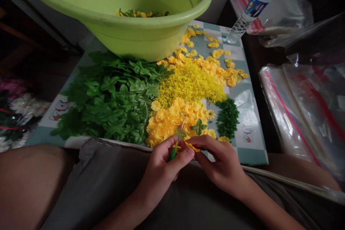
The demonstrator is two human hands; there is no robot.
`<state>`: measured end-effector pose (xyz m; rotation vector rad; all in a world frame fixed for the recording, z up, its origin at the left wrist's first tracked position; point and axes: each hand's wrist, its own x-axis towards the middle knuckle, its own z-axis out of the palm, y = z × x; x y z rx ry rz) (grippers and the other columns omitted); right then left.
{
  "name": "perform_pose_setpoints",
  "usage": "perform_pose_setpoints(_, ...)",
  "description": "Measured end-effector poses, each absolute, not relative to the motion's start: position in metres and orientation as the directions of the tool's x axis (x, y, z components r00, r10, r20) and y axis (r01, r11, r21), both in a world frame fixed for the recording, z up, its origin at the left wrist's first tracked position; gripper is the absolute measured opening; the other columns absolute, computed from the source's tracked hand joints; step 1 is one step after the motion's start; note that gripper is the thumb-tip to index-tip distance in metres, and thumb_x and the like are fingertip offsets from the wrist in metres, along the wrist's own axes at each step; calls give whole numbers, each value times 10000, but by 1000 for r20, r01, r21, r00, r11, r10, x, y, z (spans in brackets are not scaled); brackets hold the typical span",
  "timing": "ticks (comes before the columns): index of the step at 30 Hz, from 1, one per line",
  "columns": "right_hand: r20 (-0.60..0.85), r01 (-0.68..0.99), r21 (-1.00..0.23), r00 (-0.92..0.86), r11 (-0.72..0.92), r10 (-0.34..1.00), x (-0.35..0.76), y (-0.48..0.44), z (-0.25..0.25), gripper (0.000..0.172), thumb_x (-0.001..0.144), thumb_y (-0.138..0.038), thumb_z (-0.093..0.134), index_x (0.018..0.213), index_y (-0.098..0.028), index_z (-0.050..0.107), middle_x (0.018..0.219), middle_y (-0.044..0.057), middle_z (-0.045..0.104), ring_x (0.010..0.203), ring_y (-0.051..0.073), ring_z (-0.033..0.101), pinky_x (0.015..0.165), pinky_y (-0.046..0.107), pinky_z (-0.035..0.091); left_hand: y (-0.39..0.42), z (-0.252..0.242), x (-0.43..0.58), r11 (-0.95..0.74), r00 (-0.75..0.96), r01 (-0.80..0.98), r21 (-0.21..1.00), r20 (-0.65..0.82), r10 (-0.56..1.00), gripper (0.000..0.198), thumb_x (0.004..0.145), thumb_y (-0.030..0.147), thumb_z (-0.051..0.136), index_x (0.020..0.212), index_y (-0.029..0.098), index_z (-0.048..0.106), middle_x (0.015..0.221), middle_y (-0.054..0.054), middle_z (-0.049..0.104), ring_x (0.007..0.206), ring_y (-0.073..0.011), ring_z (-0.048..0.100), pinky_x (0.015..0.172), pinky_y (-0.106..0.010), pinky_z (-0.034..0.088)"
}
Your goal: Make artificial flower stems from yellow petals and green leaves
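Observation:
My left hand [168,161] is closed around a thin, pointed spike with a green base [174,151], its tip standing up between thumb and fingers. A bit of yellow sits low on the spike. Beside it, my right hand [219,156] pinches a yellow artificial flower piece [192,146], close against the left thumb. Just beyond the fingers, a small green leaf piece [198,127] lies on a heap of orange-yellow artificial flowers [175,115]. The fingers partly hide the spike's lower end.
A large lime-green basin [134,39] with flowers inside stands at the table's back. Green artificial leaves [113,104] lie left, thin yellow pieces [188,82] in the middle, a dark green clump [228,118] right. A plastic bottle [252,9] and clear bags [296,104] are rightward.

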<state>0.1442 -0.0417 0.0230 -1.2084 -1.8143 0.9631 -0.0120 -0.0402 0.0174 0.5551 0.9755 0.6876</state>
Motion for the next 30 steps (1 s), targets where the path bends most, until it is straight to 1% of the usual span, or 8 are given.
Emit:
perform_pose_setpoints(4,202,442,-835,-306,327,930,145,-43,22,248,850,-52,511,1035,-206,567,906,25,738,780,118,710,658,189,555,-41,17,-12,667,385,-269,695,-557,736,271,756,405,707,799,198,539,479,122,291,405,-41,196,364,-164,157)
perform_pose_setpoints(9,252,528,-749,-331,400,909,145,-45,17,257,869,-49,480,1063,-205,544,899,40,733,761,138,707,631,217,556,-41,19,-10,689,349,-275,670,-598,721,291,722,391,726,820,186,545,468,124,337,392,-34,217,355,-166,165)
perform_pose_setpoints(13,308,596,-648,-363,473,879,148,-46,13,257,882,-37,463,1069,-193,545,872,47,720,748,143,695,640,235,551,-39,20,-9,720,332,-277,636,-640,693,298,709,371,731,851,177,555,444,132,334,382,-31,223,361,-163,170)
perform_pose_setpoints(16,325,614,-615,-374,495,869,149,-46,12,251,886,-38,452,1063,-188,548,854,47,713,740,147,691,632,242,551,-39,22,-8,728,338,-280,626,-645,685,293,706,372,726,854,171,571,432,132,330,377,-31,221,363,-167,169)
perform_pose_setpoints(19,313,608,-633,-365,479,877,148,-46,13,259,884,-48,456,1074,-202,543,864,40,715,745,148,695,636,243,559,-39,23,-8,716,345,-288,636,-629,697,270,718,370,718,843,174,581,426,131,328,371,-32,217,356,-168,165)
perform_pose_setpoints(24,273,561,-725,-299,400,914,146,-47,15,293,849,-32,484,1064,-222,543,868,23,729,733,138,704,624,217,565,-39,21,-9,691,379,-285,664,-584,718,253,761,396,695,826,180,581,429,131,309,366,-31,202,346,-166,157)
perform_pose_setpoints(30,228,493,-805,-259,331,939,144,-44,19,254,830,-41,504,1013,-204,571,877,23,730,737,118,706,638,183,562,-39,19,-9,684,372,-272,677,-582,723,248,772,402,688,825,183,583,449,126,316,370,-32,199,348,-166,166)
